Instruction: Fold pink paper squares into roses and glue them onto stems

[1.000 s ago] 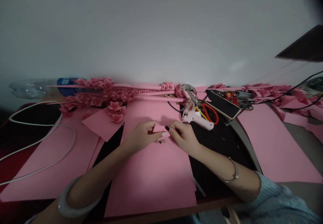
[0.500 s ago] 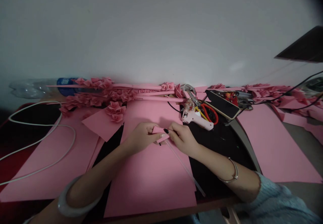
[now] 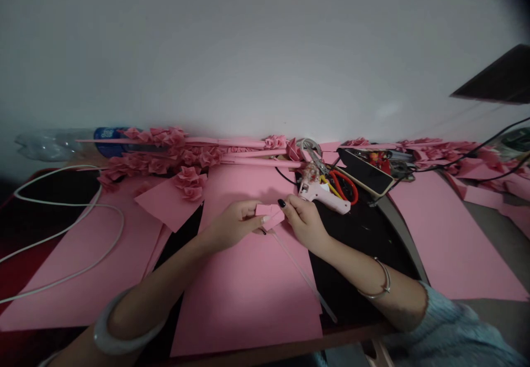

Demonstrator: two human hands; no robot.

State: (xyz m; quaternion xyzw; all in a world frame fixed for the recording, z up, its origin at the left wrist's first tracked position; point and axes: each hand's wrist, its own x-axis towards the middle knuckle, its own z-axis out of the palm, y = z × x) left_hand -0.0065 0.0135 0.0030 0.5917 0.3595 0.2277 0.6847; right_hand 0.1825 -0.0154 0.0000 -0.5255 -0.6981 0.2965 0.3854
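Observation:
A small folded piece of pink paper [image 3: 271, 216] is held above a large pink sheet [image 3: 248, 295] at the centre. My left hand [image 3: 237, 224] pinches its left side, the thumb lying on top. On the other side, my right hand [image 3: 305, 224] is closed, thumb raised near the paper's right edge; whether its fingers grip the paper I cannot make out. A thin translucent stick [image 3: 306, 276] lies slantwise on the large sheet, its upper end just below the folded paper.
Behind my hands lie a pink glue gun [image 3: 327, 197], red-handled scissors [image 3: 346, 186], a phone [image 3: 366, 173] and pink paper flowers [image 3: 188, 182]. A plastic bottle [image 3: 58, 143] and white cable [image 3: 111, 207] are left. Another pink sheet [image 3: 451, 240] is right.
The folded paper shows a broader face and sits slightly further right. My right thumb has lifted off its top, and my right hand has shifted slightly up and right.

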